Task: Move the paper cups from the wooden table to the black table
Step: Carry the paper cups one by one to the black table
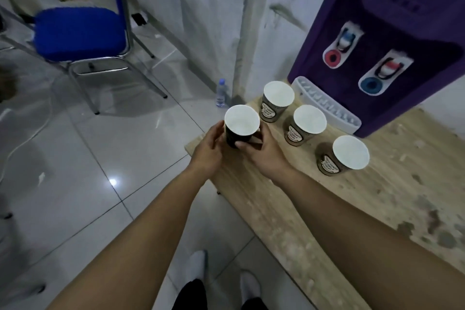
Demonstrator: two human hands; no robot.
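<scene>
A dark paper cup [241, 123] with a white inside is held upright at the left corner of the wooden table [314, 209]. My left hand [208, 153] wraps its left side and my right hand [261, 153] grips its right side. Three more paper cups stand upright on the table in a diagonal row: one at the back [276, 102], one in the middle [305, 124] and one nearest me on the right [344, 156]. The black table is not in view.
A purple water dispenser [392, 53] with a white drip tray [327, 106] stands at the table's back. On the tiled floor are a blue chair [80, 33] at the left and a small water bottle [222, 93] by the wall.
</scene>
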